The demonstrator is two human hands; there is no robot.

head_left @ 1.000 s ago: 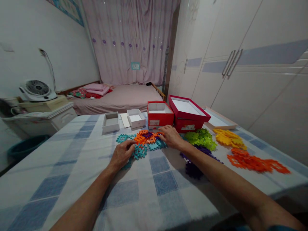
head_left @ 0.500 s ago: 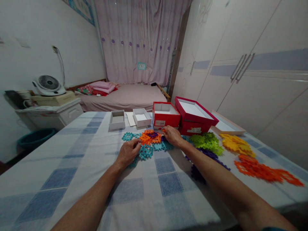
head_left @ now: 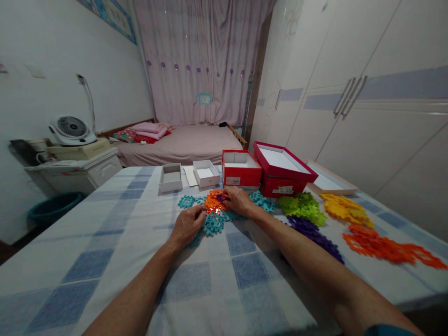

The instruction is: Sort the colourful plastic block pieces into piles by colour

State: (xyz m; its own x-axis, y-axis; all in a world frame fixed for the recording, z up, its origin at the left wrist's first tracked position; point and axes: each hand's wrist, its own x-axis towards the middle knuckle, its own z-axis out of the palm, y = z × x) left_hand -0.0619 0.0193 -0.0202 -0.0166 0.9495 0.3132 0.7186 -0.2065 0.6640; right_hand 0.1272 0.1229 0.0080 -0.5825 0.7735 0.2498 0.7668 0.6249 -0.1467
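On the checked tablecloth (head_left: 140,247) lies a cluster of notched, openwork plastic linking pieces. Orange pieces (head_left: 212,203) sit at its middle, with a purple piece (head_left: 220,198) on top. Around them lie teal pieces (head_left: 213,225). My left hand (head_left: 189,225) is at the cluster's near left side, fingers curled, tips pressed together at the teal and orange edges; what they pinch is hidden. My right hand (head_left: 237,200) reaches in from the right, with its fingers closed on the purple piece. Its fingertips partly cover the orange pieces.
Right of the cluster lie loose teal (head_left: 262,201), green (head_left: 301,207), purple (head_left: 315,235), yellow (head_left: 346,210) and orange-red (head_left: 385,245) piles. Behind stand small grey-white boxes (head_left: 170,185), a red box (head_left: 241,176), a larger magenta-red box (head_left: 282,182) and a shallow lid (head_left: 336,189).
My right hand has moved left and slightly nearer, from beside the red box onto the purple piece. More teal pieces show behind it. My left hand has stayed nearly still.
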